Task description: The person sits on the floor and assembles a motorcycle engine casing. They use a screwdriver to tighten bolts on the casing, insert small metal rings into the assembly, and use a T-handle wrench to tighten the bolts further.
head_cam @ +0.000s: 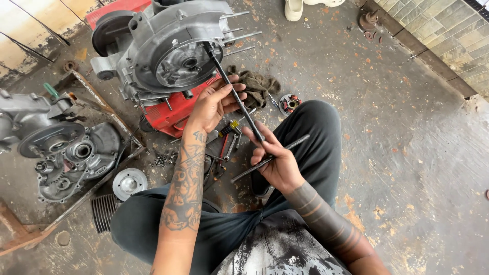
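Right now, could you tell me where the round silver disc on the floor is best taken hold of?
Take the round silver disc by its outer rim, from above. It lies flat on the floor, its raised hub offering little hold. The finned cylinder crowds its lower left, so come in from the right, which looks freer.

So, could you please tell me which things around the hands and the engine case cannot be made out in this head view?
- Tip of the long black rod: lost inside the engine case opening.
- Rod's middle: covered by the left hand.
- End of the thin bar: hidden under the right hand.
- Small tools on the floor: partly behind the left wrist, too small to identify.
- Pale object: cut by the top edge.
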